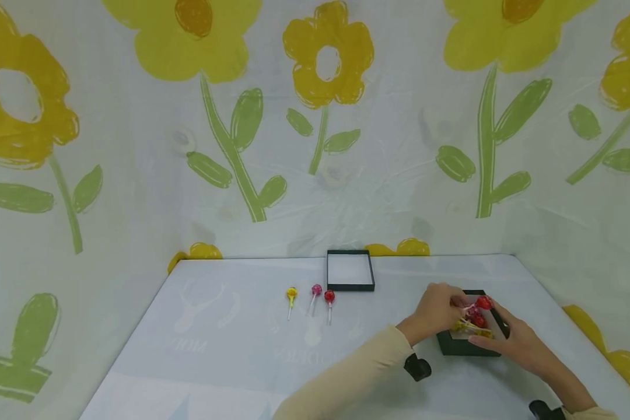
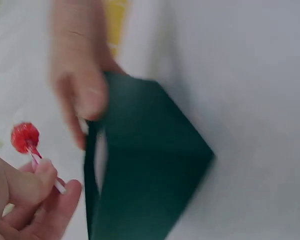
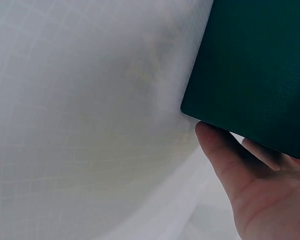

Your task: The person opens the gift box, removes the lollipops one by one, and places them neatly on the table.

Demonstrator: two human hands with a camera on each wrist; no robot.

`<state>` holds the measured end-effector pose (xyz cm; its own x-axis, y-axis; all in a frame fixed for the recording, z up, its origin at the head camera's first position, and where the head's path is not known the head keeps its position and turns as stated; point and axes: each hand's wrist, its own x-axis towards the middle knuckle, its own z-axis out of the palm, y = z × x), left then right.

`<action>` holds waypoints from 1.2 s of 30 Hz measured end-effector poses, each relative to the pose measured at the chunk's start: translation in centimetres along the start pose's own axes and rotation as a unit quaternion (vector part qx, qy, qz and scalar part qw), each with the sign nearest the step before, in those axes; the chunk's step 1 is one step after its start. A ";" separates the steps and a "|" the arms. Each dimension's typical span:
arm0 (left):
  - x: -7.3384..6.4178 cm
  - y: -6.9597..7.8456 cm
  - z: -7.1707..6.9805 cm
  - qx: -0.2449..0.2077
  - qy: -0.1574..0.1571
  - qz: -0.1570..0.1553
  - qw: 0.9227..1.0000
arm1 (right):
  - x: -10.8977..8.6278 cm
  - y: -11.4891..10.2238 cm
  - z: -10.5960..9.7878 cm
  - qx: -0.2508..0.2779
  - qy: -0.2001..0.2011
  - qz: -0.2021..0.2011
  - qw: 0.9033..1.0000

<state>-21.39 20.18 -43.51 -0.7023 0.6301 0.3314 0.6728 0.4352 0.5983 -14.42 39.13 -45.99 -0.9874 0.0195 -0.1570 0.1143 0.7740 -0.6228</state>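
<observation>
At the right of the table, my left hand [image 1: 437, 310] pinches a red lollipop [image 2: 25, 137] by its white stick, over the open dark green box [image 1: 469, 347]. Red and yellow lollipops [image 1: 475, 321] lie in the box. My right hand [image 1: 527, 345] grips the box at its right side, with the thumb at the near edge. In the right wrist view, the fingers [image 3: 222, 157] of that hand press against the green box wall [image 3: 255, 70].
Left of the box lie a yellow lollipop [image 1: 291, 293], a pink lollipop [image 1: 317, 289] and a red lollipop [image 1: 329, 297]. Behind them is a shallow box lid [image 1: 350, 287], its white inside facing up. A flower-patterned curtain [image 1: 378, 192] surrounds the white table [image 1: 215, 350].
</observation>
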 end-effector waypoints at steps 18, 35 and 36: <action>-2.2 1.5 -2.4 -0.463 0.003 -0.234 0.855 | 0.2 -0.1 0.0 -0.018 -0.003 0.013 1.000; -4.1 -0.9 -3.7 -0.497 0.012 -0.259 0.828 | 0.5 -0.2 -0.1 -0.021 -0.016 0.037 0.999; -4.2 -1.1 -3.8 -0.496 0.012 -0.259 0.828 | 0.5 -0.2 -0.1 -0.020 -0.019 0.040 0.999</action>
<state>-20.02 14.66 -42.80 -0.8491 0.5063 -0.1509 -0.2355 -0.1069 0.9660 -14.94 39.04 -45.88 -0.9704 0.0593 -0.2341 0.1877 0.7952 -0.5765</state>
